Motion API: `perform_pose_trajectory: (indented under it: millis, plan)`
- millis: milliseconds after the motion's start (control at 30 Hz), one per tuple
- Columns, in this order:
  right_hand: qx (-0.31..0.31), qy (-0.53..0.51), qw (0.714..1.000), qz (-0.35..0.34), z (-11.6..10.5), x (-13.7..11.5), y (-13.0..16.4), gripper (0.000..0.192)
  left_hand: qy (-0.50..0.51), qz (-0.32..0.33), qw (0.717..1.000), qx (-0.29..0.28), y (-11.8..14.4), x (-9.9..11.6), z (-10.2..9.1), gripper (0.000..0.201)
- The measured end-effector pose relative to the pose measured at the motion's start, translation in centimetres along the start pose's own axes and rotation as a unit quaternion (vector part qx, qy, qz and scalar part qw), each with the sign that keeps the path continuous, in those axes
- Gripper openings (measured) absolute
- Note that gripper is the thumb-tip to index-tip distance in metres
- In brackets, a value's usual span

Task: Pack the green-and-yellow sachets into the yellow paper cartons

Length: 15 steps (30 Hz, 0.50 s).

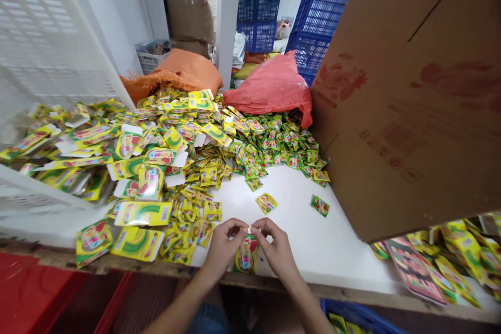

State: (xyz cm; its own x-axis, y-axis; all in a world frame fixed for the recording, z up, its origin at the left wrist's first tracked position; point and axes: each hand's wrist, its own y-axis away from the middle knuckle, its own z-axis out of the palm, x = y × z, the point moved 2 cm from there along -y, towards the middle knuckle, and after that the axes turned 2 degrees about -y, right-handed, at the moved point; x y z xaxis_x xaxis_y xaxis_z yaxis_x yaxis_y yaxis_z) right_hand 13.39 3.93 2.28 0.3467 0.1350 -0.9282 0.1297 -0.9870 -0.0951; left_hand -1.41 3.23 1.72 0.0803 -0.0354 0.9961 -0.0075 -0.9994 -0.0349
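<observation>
My left hand (222,248) and my right hand (278,250) meet at the near edge of the white table (313,240), both pinching the top flap of a small yellow-green carton (246,255) held upright between them. Flattened cartons of the same print (141,213) lie just left of my hands. A heap of small green-yellow sachets (274,143) spreads across the table beyond, with two loose sachets (266,202) lying in front of my fingers.
A large cardboard box (410,99) stands tilted at the right. White plastic crates (43,42) are at the left. Orange and red sacks (274,86) lie behind the heap, blue crates (313,26) farther back. More cartons (450,261) lie under the box.
</observation>
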Motion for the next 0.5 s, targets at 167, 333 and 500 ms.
perform_pose_trajectory:
  millis: [167,333,500]
  plan:
    - [-0.010,-0.048,0.999,-0.003,0.7,1.2,1.6,0.021,-0.031,0.038,0.998,-0.036,0.3,-1.1,-0.9,0.018]
    - [-0.005,-0.048,0.999,0.001,0.8,0.3,1.7,0.024,-0.066,0.042,0.994,-0.072,1.0,-1.1,-1.2,0.029]
    - [-0.018,0.144,0.989,0.020,-9.2,0.0,4.7,0.026,-0.241,0.117,0.963,0.008,1.3,1.3,-6.2,0.034]
